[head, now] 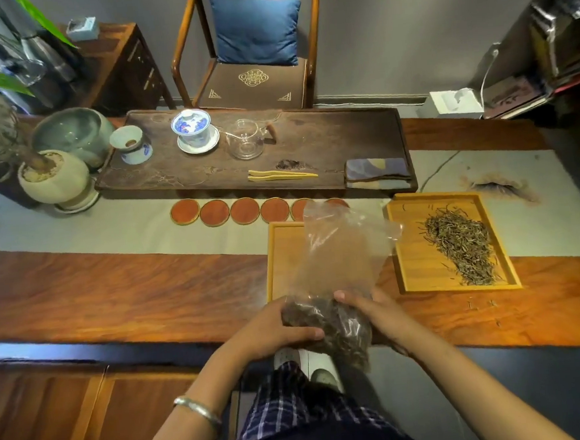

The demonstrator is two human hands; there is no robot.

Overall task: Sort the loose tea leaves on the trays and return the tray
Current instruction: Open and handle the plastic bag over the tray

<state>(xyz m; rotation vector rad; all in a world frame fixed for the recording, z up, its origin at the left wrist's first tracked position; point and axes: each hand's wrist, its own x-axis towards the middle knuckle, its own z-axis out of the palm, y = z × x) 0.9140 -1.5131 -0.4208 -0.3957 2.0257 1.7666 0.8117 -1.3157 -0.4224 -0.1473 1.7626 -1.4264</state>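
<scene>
Cradling the clear plastic bag point(334, 285) of dark tea leaves point(326, 323) above the counter point(115, 294) edge, left hand point(275, 327) and right hand point(374, 312) curling round its soft, light, slippery bottom, likely needing support there.

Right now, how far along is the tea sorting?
Looks done: one pile of tea leaves lies on the right tray. In hand: both hands, left and right, hold a clear bag of dark tea at the table edge, in front of the left tray, whose visible part looks bare. Left, probably: filling and sorting that tray, then returning it.
</scene>
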